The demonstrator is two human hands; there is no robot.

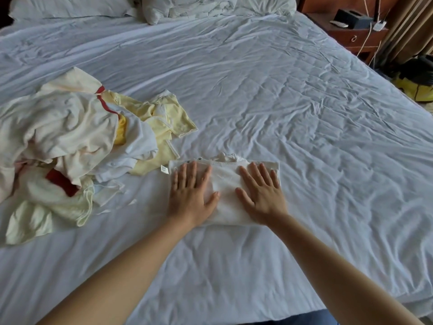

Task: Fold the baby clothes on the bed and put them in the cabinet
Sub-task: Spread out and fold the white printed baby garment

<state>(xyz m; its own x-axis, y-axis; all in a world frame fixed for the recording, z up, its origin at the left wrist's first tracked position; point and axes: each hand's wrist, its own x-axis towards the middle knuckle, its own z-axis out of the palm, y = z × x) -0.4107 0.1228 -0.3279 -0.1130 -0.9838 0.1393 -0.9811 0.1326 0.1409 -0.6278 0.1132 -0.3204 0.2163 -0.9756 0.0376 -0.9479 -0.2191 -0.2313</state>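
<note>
A white baby garment [225,184] lies folded into a rectangle on the bed sheet [281,102], with small snaps along its far edge. My left hand [191,191] presses flat on its left half, fingers straight. On the right half my right hand [262,190] rests flat with spread fingers. To the left sits a heap of unfolded baby clothes [70,141] in cream, pale yellow and white with red trim. The cabinet is out of sight.
Pillows [70,7] and a bunched duvet [210,5] lie at the head of the bed. A wooden nightstand [353,34] with a black box and cables stands at the far right. A yellow and black bag [414,83] sits beside the bed's right edge.
</note>
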